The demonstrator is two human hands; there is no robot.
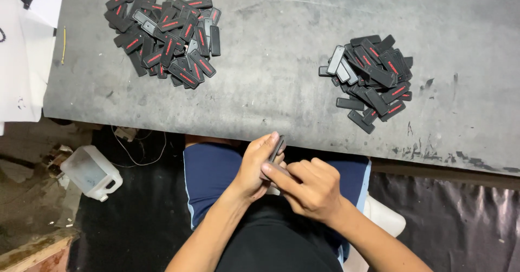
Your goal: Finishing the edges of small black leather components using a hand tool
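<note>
Close in: left hand curled shut around a small flat black tab, thumb and fingers pinching its edges, piece tilted up just below the tabletop edge, over the lap. Right hand also closed, fingertips pressed against the lower end of the same tab, nothing else in its grip as far as visible. Probably best done with a steady left pinch near the middle, right fingertips working only at the end, wrists kept close together, piece kept over the lap so a slip lands on the blue shorts. Tab itself: narrow, rectangular, dark, seen edge-on; face hidden, marking not visible.

Further out: right-side pile of like black pieces, some with a red stripe, a few showing grey undersides, on the grey scuffed tabletop. Left-side pile, bigger, more spread, well apart from the other. White plastic jug on the floor at left, loose wire beside it.
</note>
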